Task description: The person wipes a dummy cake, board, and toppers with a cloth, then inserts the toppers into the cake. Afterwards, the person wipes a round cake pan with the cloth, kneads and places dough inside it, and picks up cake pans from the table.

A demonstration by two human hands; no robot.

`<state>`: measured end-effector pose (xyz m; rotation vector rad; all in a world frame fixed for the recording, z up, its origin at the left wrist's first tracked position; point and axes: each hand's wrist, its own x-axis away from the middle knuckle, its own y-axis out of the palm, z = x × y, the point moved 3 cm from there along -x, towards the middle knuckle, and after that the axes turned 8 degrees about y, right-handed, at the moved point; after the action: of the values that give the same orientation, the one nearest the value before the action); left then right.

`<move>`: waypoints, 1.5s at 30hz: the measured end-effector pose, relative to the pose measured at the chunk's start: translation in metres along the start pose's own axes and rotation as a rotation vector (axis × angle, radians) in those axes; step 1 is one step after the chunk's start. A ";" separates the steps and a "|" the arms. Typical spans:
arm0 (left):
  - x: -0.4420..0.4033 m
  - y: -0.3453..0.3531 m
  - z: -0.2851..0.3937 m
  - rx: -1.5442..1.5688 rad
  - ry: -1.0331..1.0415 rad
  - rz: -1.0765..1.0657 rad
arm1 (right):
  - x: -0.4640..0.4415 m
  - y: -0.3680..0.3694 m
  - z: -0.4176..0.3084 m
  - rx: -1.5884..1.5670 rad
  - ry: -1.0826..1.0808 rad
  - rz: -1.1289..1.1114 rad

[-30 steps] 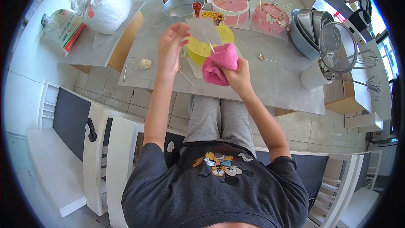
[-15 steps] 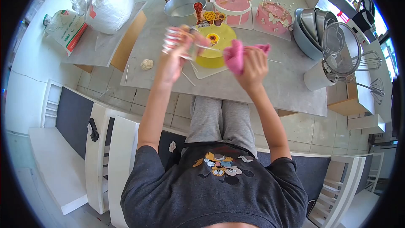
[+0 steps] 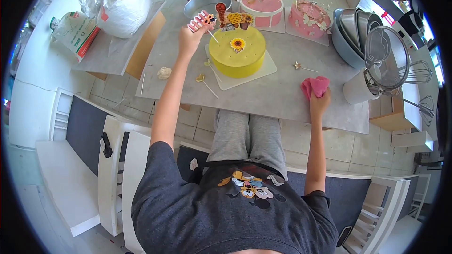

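My left hand [image 3: 191,38] is closed on a cake topper [image 3: 199,20], a striped cutout with a dark figure on a thin white stick. It is raised at the left of a yellow-green cake [image 3: 238,59], the stick pointing down toward the cake top. A sunflower piece [image 3: 238,43] lies on that cake, and sunflower-patterned toppers [image 3: 237,19] stand at its back edge. At the table's right side, my right hand [image 3: 320,102] grips a crumpled pink cloth [image 3: 314,86] near the front edge.
Behind stand a metal pan [image 3: 203,4] and two pink cakes [image 3: 262,4]. Steel bowls [image 3: 347,37] and a white whisk container [image 3: 358,87] are at the right. A gold pick [image 3: 207,84], a star pick [image 3: 305,67] and a cream-coloured lump [image 3: 164,73] lie on the table [image 3: 278,96].
My right hand has moved right and toward me with the pink cloth, away from the topper. My left hand has moved slightly up and forward with the topper, beside the cake.
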<state>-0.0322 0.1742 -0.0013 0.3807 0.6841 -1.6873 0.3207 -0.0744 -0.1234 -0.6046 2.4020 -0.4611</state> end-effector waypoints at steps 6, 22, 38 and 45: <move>0.013 0.002 0.013 -0.193 0.032 -0.004 | -0.004 0.004 -0.002 -0.013 0.050 -0.011; 0.021 0.007 0.000 -0.315 0.035 -0.014 | -0.004 0.002 -0.006 -0.053 0.050 -0.011; 0.037 0.023 -0.040 -0.186 -0.111 -0.030 | -0.005 0.004 -0.003 -0.072 0.065 0.005; 0.039 0.026 -0.072 -0.269 -0.166 0.061 | -0.004 0.003 -0.009 -0.140 0.071 -0.004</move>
<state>-0.0245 0.1865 -0.0859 0.0690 0.7563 -1.5254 0.3165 -0.0679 -0.1162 -0.6639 2.5164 -0.3222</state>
